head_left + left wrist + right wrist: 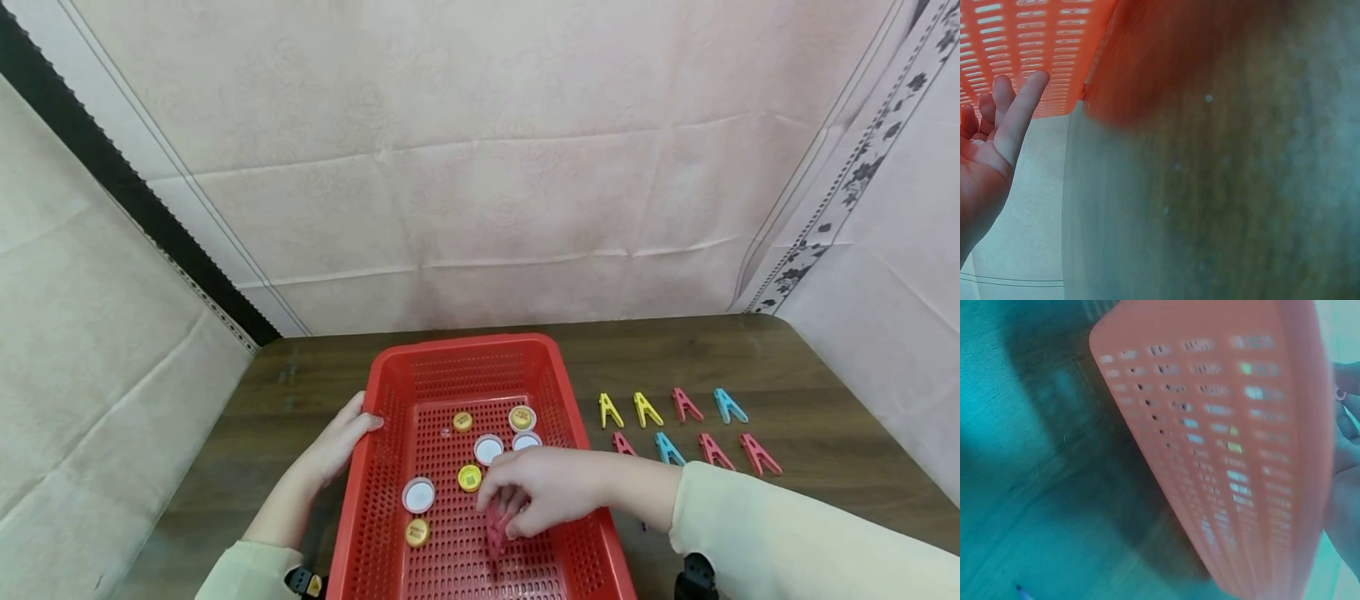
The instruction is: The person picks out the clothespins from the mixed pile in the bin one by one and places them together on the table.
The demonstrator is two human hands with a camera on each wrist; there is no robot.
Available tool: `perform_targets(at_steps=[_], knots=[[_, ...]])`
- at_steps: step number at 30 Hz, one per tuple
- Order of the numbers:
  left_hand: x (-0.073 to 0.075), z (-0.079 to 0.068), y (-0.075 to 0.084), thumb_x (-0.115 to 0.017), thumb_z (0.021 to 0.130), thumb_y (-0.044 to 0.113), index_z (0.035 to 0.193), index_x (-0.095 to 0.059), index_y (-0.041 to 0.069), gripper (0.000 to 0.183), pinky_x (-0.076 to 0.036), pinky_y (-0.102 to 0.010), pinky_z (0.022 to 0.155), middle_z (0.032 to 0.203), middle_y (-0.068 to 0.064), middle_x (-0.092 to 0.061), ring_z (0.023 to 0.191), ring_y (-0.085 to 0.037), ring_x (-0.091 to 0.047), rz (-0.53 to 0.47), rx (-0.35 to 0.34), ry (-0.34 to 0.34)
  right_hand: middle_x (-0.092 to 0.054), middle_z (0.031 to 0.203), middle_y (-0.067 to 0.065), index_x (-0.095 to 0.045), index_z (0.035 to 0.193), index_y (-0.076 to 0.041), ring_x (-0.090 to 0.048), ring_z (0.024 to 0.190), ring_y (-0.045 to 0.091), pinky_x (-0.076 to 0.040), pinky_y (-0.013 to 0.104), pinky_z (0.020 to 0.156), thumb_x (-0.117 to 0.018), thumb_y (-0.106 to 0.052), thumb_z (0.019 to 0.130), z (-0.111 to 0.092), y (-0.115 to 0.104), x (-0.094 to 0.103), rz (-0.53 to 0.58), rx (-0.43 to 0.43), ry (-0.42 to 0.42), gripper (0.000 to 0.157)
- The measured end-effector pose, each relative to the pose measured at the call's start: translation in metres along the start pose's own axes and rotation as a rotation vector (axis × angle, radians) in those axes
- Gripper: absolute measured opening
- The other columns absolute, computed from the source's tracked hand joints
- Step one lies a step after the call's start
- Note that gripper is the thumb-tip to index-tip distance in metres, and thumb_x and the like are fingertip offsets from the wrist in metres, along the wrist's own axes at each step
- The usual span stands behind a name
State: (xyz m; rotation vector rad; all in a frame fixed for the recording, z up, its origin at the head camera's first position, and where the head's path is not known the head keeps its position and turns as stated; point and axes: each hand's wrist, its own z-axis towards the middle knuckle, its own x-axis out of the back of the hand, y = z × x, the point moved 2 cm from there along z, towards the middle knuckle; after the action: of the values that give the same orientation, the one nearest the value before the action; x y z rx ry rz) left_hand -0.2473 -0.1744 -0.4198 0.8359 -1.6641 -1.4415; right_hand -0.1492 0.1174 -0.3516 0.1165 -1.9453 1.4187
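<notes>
My left hand (341, 437) holds the left rim of a red plastic basket (581, 433), its fingers along the outer perforated wall in the left wrist view. Inside the basket, my right hand (540, 487) pinches a pinkish-red clothespin (495, 533), blurred and partly covered by the fingers. Around that hand on the basket floor lie white bottle caps (418, 495) and yellow bottle caps (469, 477); one yellow cap (521, 418) sits within a white one. The basket wall hides most of my right hand in the right wrist view.
Right of the basket, yellow clothespins (648, 409), red clothespins (761, 454) and blue clothespins (731, 406) stand in two rows on the dark wooden table (330, 367). A small dark-tipped piece (1022, 592) lies near the basket. Pale cloth (487, 167) hangs behind the table.
</notes>
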Motion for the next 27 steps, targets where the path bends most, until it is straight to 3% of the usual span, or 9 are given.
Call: perform_targets(at_steps=[5,16,20,27], knots=[[0.001,-0.001,-0.001,-0.040,0.095,0.011,0.128,-0.030,-0.001,0.036,-0.056,-0.051,0.067,0.107,-0.032,-0.054,0.082,-0.038,-0.066,0.005,0.000,-0.003,-0.055,0.098,-0.011,-0.059,0.109,-0.009,-0.060,0.090,0.002,-0.052,0.018,0.079,-0.064,-0.001,0.084,-0.015,0.006,0.008,0.034,0.006,0.083,0.027],[0.003,-0.004,0.001,-0.040,0.095,0.010,0.131,-0.027,-0.001,0.040,-0.055,-0.051,0.068,0.109,-0.036,-0.052,0.083,-0.039,-0.066,-0.004,-0.011,-0.024,-0.061,0.096,0.000,-0.054,0.105,-0.014,-0.061,0.089,0.008,-0.053,0.024,0.079,-0.067,-0.008,0.083,-0.047,0.014,0.019,0.101,-0.072,0.236,0.026],[0.002,-0.003,0.001,-0.040,0.095,0.009,0.131,-0.028,-0.002,0.039,-0.055,-0.052,0.067,0.109,-0.036,-0.051,0.083,-0.039,-0.066,-0.005,-0.020,-0.025,-0.061,0.097,0.001,-0.053,0.106,-0.016,-0.061,0.089,0.009,-0.053,0.025,0.079,-0.068,-0.012,0.084,-0.054,0.017,0.022,0.091,-0.109,0.258,0.026],[0.000,-0.001,0.001,-0.039,0.095,0.009,0.131,-0.027,-0.002,0.040,-0.055,-0.052,0.067,0.109,-0.036,-0.052,0.083,-0.040,-0.066,-0.001,-0.033,-0.034,-0.062,0.097,0.002,-0.053,0.107,-0.013,-0.061,0.089,0.012,-0.053,0.028,0.079,-0.067,-0.013,0.085,-0.063,0.022,0.024,0.133,-0.100,0.292,0.026]])
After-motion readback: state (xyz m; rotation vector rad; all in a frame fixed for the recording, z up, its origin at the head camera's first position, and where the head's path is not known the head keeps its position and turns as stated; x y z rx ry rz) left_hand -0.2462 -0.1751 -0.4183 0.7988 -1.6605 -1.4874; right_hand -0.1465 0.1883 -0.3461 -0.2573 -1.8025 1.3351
